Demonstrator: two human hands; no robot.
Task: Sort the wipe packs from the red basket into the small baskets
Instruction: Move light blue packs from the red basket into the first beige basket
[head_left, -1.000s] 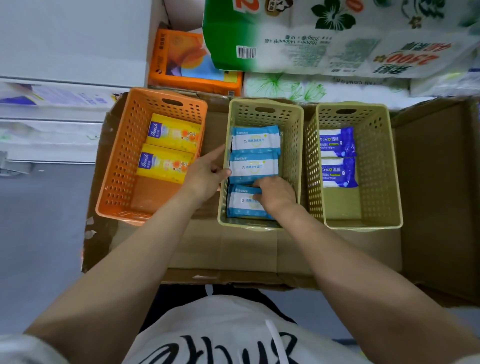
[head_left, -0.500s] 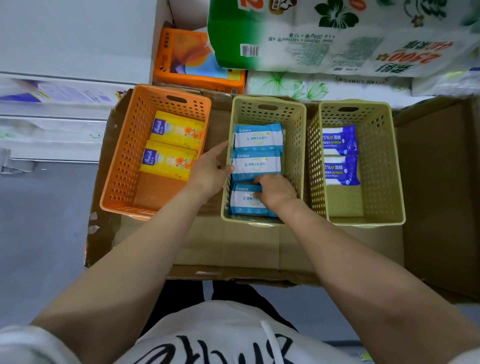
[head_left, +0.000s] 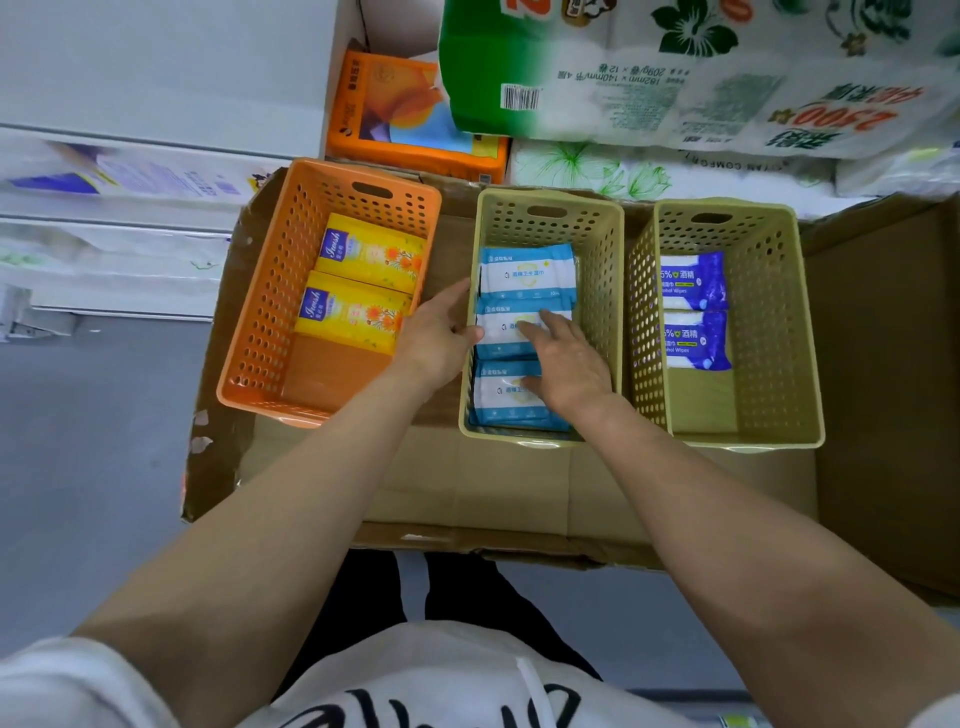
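Baskets all lined up on a flattened cardboard sheet (head_left: 519, 483): orange basket (head_left: 270, 332) on the left with two yellow packs (head_left: 363, 283), middle tan basket (head_left: 602, 291) with three light-blue wipe packs (head_left: 524, 275) in a row, right tan basket (head_left: 769, 322) with two dark-blue alcohol wipe packs (head_left: 693, 312). Sorted by colour, one kind per basket, which looks like the whole point. The red basket isn't in view at all, so no idea how many packs are left in it. Right hand (head_left: 569, 361) is down inside the middle basket, fingers stretched out fairly flat and lying on the middle blue pack, palm over the nearest one; reads to me like it's pressing and nudging them into a tidy row, not picking anything up. Left hand (head_left: 434, 340) sits at the basket's left wall, fingers relaxed and loosely spread, with the tips touching the edge of the middle pack; my guess is it's bracing the basket or squaring the pack from that side. Behind the baskets there's an orange tissue pack (head_left: 400, 119) and a big green-and-white toilet roll bundle (head_left: 675, 73).
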